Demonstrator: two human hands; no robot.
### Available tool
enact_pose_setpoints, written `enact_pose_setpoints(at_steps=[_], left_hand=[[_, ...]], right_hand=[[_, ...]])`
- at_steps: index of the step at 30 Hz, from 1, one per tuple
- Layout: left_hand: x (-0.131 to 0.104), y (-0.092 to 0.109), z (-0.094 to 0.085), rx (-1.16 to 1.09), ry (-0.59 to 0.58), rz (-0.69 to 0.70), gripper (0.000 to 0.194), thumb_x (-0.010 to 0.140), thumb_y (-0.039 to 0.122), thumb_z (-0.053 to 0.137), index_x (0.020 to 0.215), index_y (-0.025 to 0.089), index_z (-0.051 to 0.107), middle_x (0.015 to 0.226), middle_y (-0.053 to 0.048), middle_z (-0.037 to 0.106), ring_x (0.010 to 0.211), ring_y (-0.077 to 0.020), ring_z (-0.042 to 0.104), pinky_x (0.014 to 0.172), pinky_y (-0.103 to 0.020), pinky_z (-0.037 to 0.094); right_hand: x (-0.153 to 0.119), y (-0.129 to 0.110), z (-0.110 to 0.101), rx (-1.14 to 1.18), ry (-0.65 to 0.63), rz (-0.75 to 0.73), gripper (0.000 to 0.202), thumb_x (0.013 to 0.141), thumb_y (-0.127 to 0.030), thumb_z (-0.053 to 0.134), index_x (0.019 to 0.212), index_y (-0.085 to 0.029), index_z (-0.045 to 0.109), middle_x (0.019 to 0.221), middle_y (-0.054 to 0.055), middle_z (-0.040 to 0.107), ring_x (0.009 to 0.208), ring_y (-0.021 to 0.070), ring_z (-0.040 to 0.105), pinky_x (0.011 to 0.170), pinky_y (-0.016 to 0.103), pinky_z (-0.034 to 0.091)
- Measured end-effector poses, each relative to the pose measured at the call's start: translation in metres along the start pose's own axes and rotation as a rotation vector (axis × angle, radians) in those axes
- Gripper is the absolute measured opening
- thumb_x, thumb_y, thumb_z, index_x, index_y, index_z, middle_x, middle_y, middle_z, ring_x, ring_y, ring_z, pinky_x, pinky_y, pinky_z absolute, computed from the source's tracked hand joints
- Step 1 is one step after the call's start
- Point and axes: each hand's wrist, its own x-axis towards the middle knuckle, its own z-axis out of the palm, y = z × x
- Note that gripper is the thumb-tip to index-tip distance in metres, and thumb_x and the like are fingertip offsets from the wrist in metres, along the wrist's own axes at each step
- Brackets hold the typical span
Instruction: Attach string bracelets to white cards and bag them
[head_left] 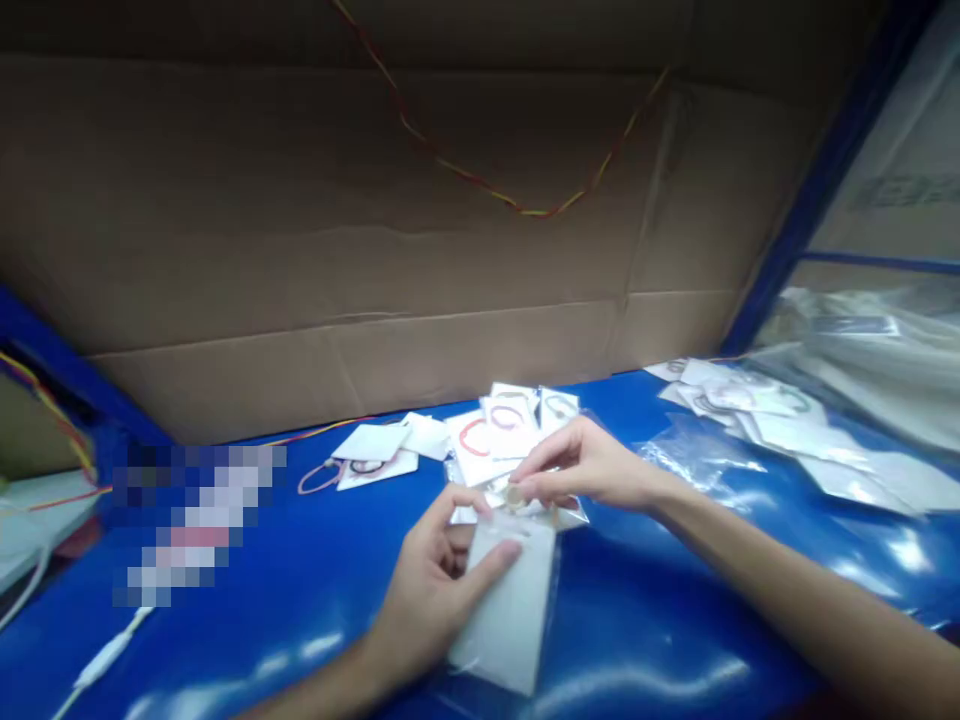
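Observation:
My left hand (431, 570) grips a clear plastic bag with a white card (510, 620) in it near its top edge, thumb in front and fingers behind. Just above that edge, my right hand (589, 468) pinches a small pale round piece (514, 494) between thumb and fingertips; its kind is too blurred to tell. Beyond both hands lies a pile of white cards in clear bags (480, 450), some showing coloured loops in red and purple. The fingers of my right hand partly cover this pile.
Left of the pile are several white cards (371, 442) and a pink loop (319, 478). More bagged cards (810, 430) spread across the right of the blue table surface (330, 560). Cardboard (450, 270) closes off the back, with a twisted wire (540, 212) hanging before it.

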Motion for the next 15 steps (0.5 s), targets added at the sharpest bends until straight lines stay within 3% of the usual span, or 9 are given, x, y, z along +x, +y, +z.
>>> enact_pose_setpoints(at_steps=[6, 12, 15], left_hand=[[0.0008, -0.0013, -0.0011, -0.008, -0.004, 0.036, 0.040, 0.086, 0.041, 0.071, 0.099, 0.021, 0.039, 0.063, 0.003, 0.064, 0.045, -0.0055, 0.049, 0.044, -0.011, 0.032], [-0.0004, 0.0001, -0.0016, -0.021, -0.018, 0.020, 0.037, 0.091, 0.046, 0.063, 0.099, 0.022, 0.037, 0.063, 0.003, 0.063, 0.045, -0.0065, 0.048, 0.043, -0.012, 0.033], [-0.0007, 0.0003, -0.0012, -0.016, -0.031, 0.025, 0.036, 0.091, 0.047, 0.062, 0.099, 0.022, 0.037, 0.061, 0.004, 0.060, 0.044, -0.0069, 0.045, 0.043, -0.013, 0.029]], right_hand=[[-0.0025, -0.0037, 0.0048, -0.119, -0.140, -0.001, 0.046, 0.069, -0.047, 0.081, 0.095, -0.009, 0.078, 0.074, 0.004, 0.068, 0.058, 0.0006, 0.050, 0.051, 0.010, 0.038], [-0.0038, -0.0021, 0.0066, 0.010, -0.106, 0.059, 0.052, 0.068, -0.050, 0.080, 0.097, -0.007, 0.075, 0.058, -0.003, 0.054, 0.048, -0.0012, 0.042, 0.045, 0.010, 0.034], [-0.0040, -0.0030, 0.0065, -0.029, -0.128, 0.054, 0.050, 0.070, -0.050, 0.079, 0.097, -0.008, 0.075, 0.062, -0.002, 0.057, 0.051, -0.0009, 0.044, 0.047, 0.010, 0.034]])
